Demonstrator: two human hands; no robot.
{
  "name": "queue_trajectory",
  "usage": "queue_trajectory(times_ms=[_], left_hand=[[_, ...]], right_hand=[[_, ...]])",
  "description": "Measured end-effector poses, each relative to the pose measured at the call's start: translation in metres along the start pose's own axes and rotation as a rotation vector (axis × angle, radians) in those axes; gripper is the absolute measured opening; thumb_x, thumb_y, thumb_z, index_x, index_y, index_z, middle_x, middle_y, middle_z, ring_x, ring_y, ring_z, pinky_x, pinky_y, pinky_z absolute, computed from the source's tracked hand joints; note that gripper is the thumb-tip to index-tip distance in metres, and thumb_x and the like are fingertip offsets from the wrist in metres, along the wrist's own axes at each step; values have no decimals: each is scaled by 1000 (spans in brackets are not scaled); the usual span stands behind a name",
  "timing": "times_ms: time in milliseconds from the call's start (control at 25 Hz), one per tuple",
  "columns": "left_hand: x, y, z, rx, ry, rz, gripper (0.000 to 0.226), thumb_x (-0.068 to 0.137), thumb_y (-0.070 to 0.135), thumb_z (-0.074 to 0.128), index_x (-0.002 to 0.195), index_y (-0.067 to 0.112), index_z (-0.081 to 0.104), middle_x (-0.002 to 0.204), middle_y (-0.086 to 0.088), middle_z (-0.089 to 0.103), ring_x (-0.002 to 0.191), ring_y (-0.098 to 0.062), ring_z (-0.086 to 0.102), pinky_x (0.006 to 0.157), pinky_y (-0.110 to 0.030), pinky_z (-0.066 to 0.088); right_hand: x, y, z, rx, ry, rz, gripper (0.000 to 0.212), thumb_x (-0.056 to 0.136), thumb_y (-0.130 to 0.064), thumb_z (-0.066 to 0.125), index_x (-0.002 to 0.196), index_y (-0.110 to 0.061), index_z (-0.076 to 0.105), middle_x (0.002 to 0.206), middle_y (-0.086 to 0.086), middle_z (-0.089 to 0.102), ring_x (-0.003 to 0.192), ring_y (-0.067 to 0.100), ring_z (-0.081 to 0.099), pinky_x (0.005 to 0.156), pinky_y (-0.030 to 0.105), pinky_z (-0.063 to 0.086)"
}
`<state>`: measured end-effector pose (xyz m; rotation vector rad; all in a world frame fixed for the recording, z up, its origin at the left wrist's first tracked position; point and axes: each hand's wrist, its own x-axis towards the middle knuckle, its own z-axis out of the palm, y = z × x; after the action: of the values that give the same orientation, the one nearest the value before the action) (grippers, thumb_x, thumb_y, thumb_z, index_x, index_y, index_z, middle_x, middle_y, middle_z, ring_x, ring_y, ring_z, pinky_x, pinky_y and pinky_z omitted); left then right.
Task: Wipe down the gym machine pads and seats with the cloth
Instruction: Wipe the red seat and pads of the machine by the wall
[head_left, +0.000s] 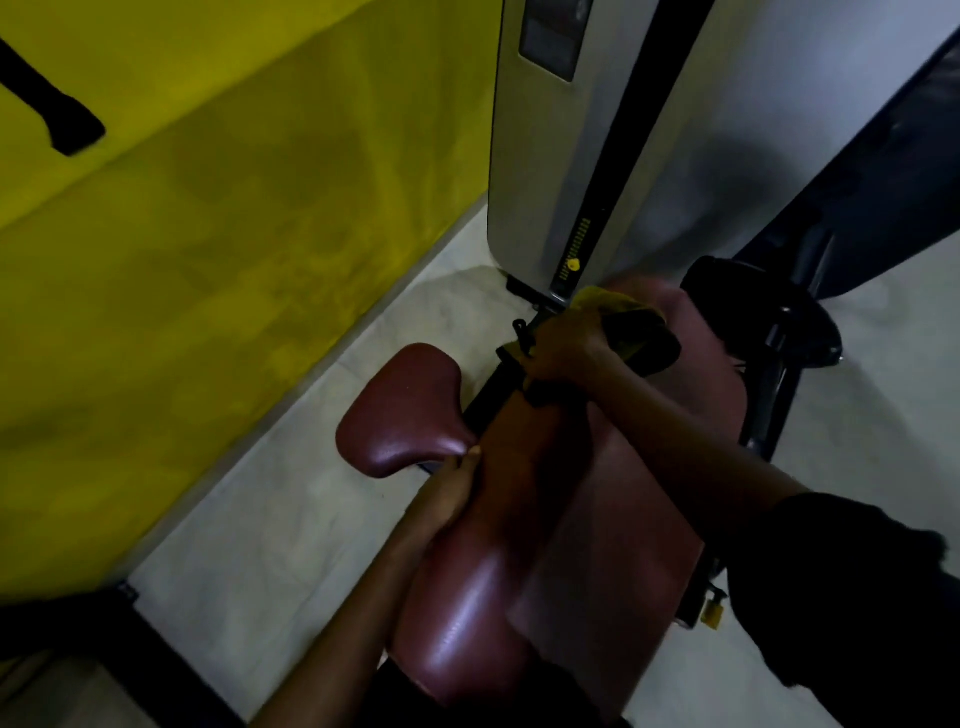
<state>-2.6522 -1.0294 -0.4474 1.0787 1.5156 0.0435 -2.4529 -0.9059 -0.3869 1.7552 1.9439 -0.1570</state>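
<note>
Head view: one cloth (621, 312), left hand (448, 501), right hand (563, 349), three pads (405, 410) (467, 587) (639, 519).

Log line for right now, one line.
phase: wipe | right hand: grips cloth at far end of long pad | left hand: holds long pad's left edge
</note>
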Motion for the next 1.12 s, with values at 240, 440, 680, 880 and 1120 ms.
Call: queue_trajectory(times_ms=[240,440,680,880,1120], left_hand=[[22,52,9,12,1,24,59,103,54,31,152,20,33,153,-12,37,139,-31,38,112,-40,28],[56,83,17,-1,-120,57,74,96,67,28,155,24,22,156,-12,33,137,-37,40,110,-57,36],[81,72,20,76,-164,223,91,88,79,21,151,14,33,155,-10,36,137,-22,40,111,-38,34],[77,82,12,-10,-192,187,32,106,42,30,131,26,43,117,2,45,108,-11,41,90,-26,31],[102,128,14,-76,-228,299,46,105,45,36,145,22,41,134,3,51,128,-23,50,110,-33,37]], right_hand=[[-2,12,3,106,70,99,57,97,-61,35,67,-15,51,71,4,52,79,24,51,94,42,36],[56,77,102,326,173,316,46,80,-67,61,110,-33,66,119,4,63,103,30,60,102,56,36],[-16,21,30,296,366,253,48,87,-56,44,92,-17,72,101,4,67,107,33,56,101,50,32],[21,46,-9,546,-39,203,78,93,-69,33,78,-1,69,89,25,67,94,43,65,91,48,39],[16,81,12,348,299,547,75,83,-71,28,125,-20,62,138,14,50,126,39,45,97,48,38]])
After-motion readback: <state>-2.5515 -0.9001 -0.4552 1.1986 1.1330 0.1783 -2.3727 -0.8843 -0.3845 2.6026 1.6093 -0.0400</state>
